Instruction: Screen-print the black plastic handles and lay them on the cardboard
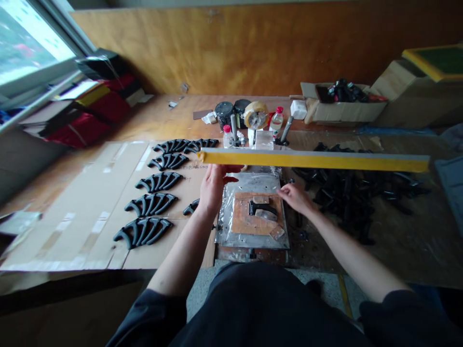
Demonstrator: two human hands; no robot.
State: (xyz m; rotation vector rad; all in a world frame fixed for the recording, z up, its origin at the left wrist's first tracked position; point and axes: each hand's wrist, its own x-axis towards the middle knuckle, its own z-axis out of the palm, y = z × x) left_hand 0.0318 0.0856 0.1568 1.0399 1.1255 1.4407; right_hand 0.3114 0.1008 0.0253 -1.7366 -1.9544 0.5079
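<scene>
Your left hand (213, 190) grips the yellow bar (314, 160), your right hand (296, 198) lies open beside the metal plate (249, 180); black fan-shaped pieces (151, 204) sit done on the cardboard (72, 217), a heap (354, 193) remains.

My left hand (213, 190) sits under one end of a long bar (311, 160), which runs across in front of me and out to my right. My right hand (296, 198) rests at the edge of a metal plate (249, 182) directly before me. A plastic sheet (224, 224) covers that plate, and a small part (262, 208) lies on top. To my left, a cardboard sheet (68, 207) carries a column of curved parts (150, 205). To my right, a heap of parts (350, 193) lies on the bench (144, 120). Behind the plate stand jars (224, 114), a tape roll (256, 114) and bottles (277, 121), with a box (343, 111) further right.
</scene>
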